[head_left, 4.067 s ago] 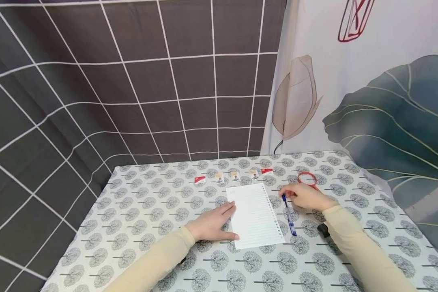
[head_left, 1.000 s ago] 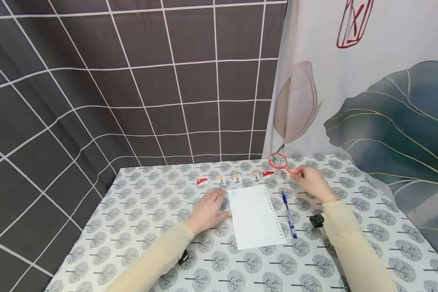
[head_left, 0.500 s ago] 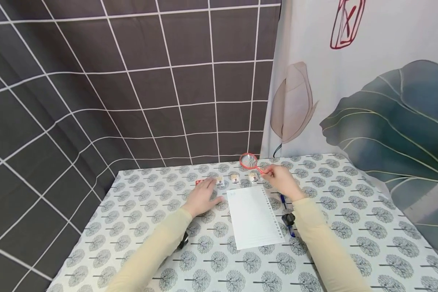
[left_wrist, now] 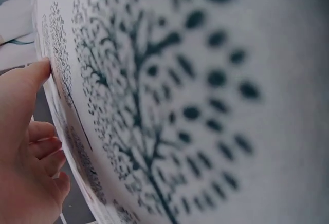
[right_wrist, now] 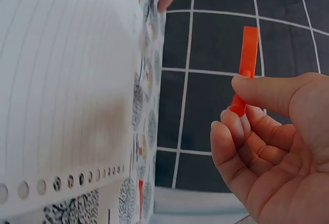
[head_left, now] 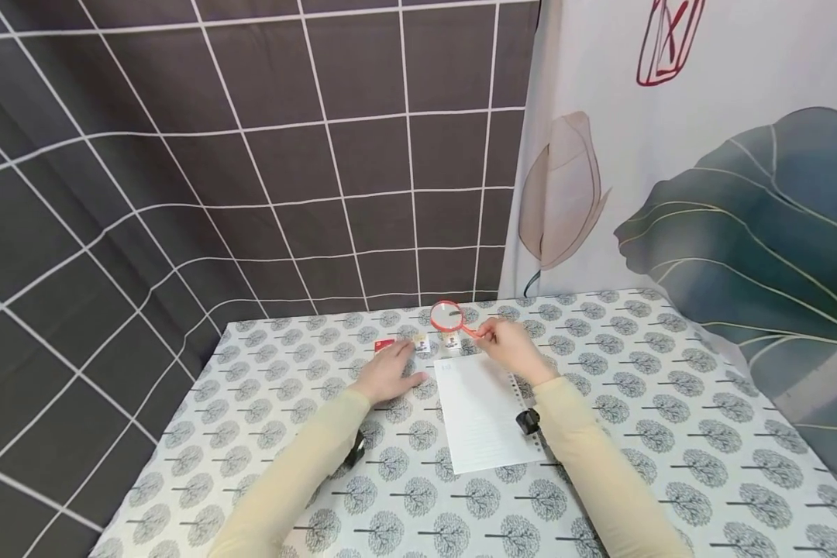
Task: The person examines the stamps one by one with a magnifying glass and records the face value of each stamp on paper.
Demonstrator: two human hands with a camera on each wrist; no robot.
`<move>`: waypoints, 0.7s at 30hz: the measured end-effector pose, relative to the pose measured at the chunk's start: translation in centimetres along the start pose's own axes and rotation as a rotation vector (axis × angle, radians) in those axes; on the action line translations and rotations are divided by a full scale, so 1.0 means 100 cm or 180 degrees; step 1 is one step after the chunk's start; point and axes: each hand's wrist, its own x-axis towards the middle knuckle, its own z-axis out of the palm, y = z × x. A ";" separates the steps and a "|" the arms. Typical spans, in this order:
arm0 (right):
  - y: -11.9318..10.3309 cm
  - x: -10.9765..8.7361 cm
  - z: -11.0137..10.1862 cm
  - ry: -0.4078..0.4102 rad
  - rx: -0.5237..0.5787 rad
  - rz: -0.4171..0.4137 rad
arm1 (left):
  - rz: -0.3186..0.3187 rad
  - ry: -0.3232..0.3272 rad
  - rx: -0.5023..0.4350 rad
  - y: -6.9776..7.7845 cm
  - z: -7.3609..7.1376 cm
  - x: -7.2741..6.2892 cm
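My right hand [head_left: 512,350] pinches the handle of a red-rimmed magnifying glass [head_left: 463,328] between thumb and fingers. Its lens is raised above the back row of small cards, just over a picture card [head_left: 452,342]. In the right wrist view the red handle of the magnifying glass [right_wrist: 249,52] shows edge-on. My left hand [head_left: 385,375] lies palm down on the cloth, its fingers reaching a red and white card [head_left: 384,344] and ending close to another picture card [head_left: 421,343]. A lined loose-leaf sheet [head_left: 484,415], with a faint mark at its top left, lies between both arms.
A tree-patterned cloth [head_left: 251,465] covers the table. Dark grid fabric [head_left: 321,170] hangs behind it, with a pale printed curtain [head_left: 579,62] at the right. A black wrist camera [head_left: 528,421] sits under the right sleeve, above the sheet's holed edge.
The right hand went from beside the pen to the magnifying glass, lifted it and carried it left over the cards. The left hand left the sheet for the red card. The right arm now hides the pen.
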 end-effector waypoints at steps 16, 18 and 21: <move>0.002 0.007 0.026 -0.0192 -0.0107 -0.0050 | -0.0133 -0.0142 -0.0221 -0.003 0.003 0.003; 0.003 0.008 0.029 -0.0229 -0.0103 -0.0058 | -0.0139 -0.0153 -0.0238 -0.002 0.003 0.002; 0.003 0.008 0.033 -0.0230 -0.0099 -0.0086 | -0.0145 -0.0139 -0.0209 -0.002 0.003 0.002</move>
